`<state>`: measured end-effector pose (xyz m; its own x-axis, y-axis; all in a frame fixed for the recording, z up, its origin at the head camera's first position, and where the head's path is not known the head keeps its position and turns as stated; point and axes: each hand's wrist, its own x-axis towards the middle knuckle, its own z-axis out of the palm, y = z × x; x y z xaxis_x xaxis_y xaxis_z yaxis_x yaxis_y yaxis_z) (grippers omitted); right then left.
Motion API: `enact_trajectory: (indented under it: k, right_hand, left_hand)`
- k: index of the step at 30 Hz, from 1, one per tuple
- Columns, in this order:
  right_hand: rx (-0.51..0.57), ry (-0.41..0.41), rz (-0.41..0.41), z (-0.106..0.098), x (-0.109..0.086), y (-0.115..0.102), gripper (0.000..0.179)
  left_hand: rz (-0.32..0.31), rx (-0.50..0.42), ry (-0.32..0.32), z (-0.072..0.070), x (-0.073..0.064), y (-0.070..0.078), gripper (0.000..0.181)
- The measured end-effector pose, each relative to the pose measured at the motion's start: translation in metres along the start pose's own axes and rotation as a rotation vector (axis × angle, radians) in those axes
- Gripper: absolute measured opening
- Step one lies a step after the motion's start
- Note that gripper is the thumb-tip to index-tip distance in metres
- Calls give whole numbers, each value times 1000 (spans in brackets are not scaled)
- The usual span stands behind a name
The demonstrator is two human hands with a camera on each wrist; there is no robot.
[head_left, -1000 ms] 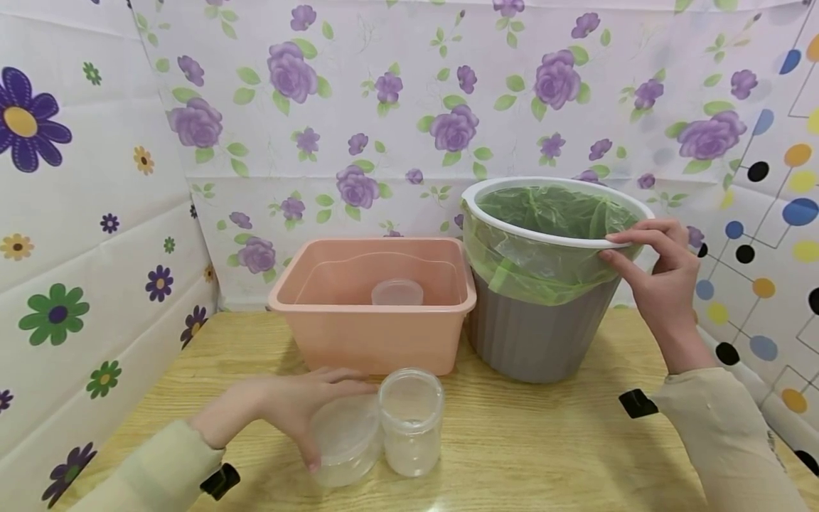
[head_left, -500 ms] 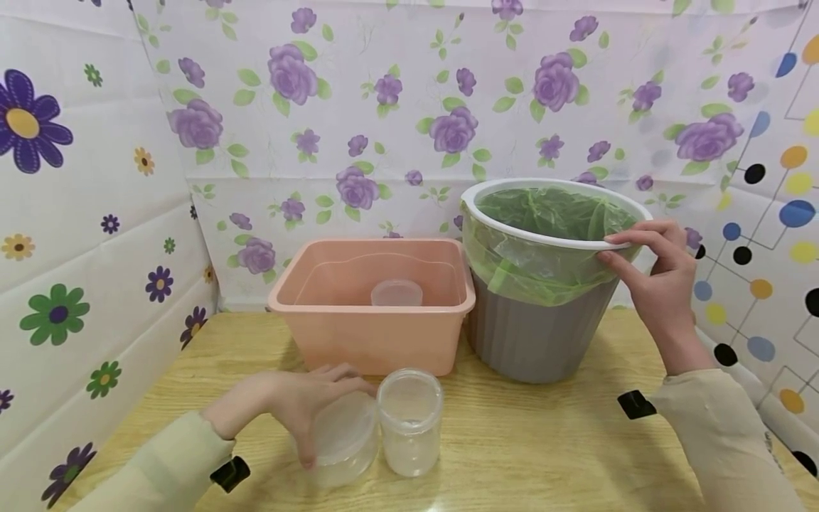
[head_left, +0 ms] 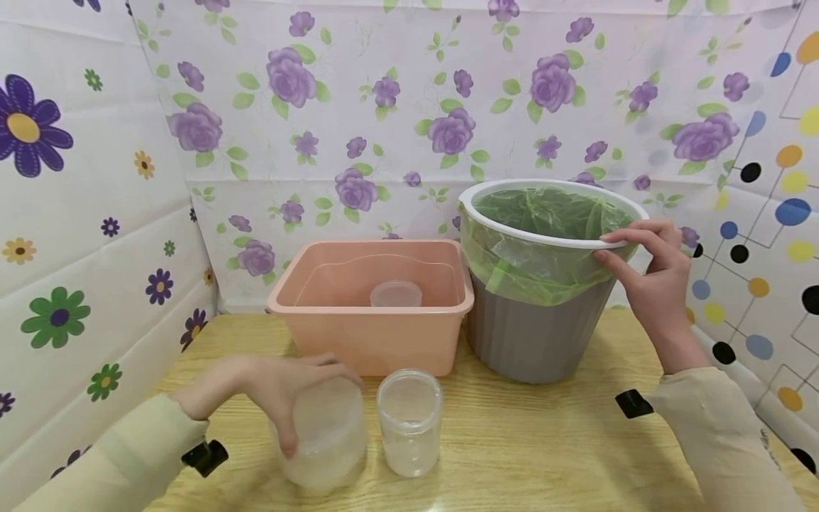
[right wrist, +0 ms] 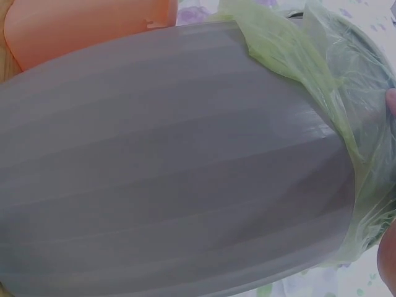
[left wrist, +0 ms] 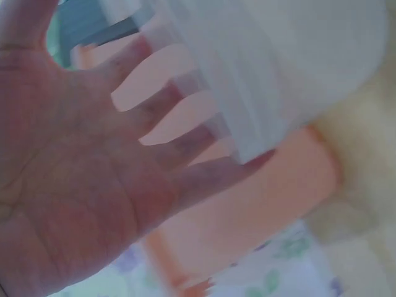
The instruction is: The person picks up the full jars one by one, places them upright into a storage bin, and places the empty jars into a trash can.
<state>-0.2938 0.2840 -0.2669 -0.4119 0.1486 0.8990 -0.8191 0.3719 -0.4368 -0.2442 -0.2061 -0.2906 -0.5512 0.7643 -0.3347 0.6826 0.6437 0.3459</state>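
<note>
My left hand [head_left: 271,395] grips a wide, frosted clear plastic container [head_left: 329,434] from above, thumb on the near side and fingers on the far side. In the left wrist view the fingertips lie along the rim of that container [left wrist: 266,68]. Just right of it stands a narrower clear plastic jar [head_left: 411,427], upright on the table. My right hand [head_left: 659,281] pinches the white rim of a grey trash can [head_left: 537,341], thumb outside on the green trash bag [head_left: 531,274] folded over it. Only slivers of the right fingers show in the right wrist view.
A pink plastic basin [head_left: 377,341] stands at the back, left of the trash can. Inside it is a round clear plastic piece [head_left: 396,294], its lower part hidden by the wall. Flowered cloth [head_left: 384,142] hangs behind the wooden table [head_left: 512,441].
My left hand has shifted left with the wide container, opening a gap between it and the jar. The right hand still holds the trash can's rim.
</note>
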Motion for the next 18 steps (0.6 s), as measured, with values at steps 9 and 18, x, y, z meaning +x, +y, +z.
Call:
enact_trajectory:
  k: [9,18]
  right_hand:
    - [6,-3,2,0,0,-1,17]
    - [-7,-3,-2,-1,1,0,17]
  left_hand:
    - [-77,9,7,-51,-23,20,105]
    - [-41,55,14,-89,-34,38,106]
